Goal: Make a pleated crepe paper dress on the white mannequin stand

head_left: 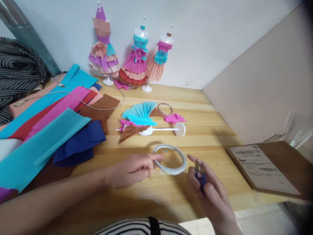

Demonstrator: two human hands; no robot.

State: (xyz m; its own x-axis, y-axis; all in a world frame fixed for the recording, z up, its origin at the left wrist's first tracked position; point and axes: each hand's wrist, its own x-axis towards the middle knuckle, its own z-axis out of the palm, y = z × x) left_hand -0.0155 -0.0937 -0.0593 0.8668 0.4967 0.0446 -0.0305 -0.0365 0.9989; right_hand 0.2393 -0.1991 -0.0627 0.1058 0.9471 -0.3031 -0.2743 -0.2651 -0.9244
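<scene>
My left hand [133, 169] pinches the near-left edge of a thin roll of tape [171, 159], holding it just above the wooden table [207, 130]. My right hand [209, 192] is closed round small blue-handled snips [200, 174], blades pointing up toward the roll. Behind the roll a white mannequin stand [162, 130] lies on its side with brown and light-blue pleated paper [140, 112] on it.
Sheets of crepe paper [49, 127] in blue, pink, red and brown cover the left of the table. Three dressed paper-doll mannequins [133, 55] stand by the wall. A cardboard package [266, 168] lies right. A second tape ring [165, 108] and pink scraps [174, 118] lie mid-table.
</scene>
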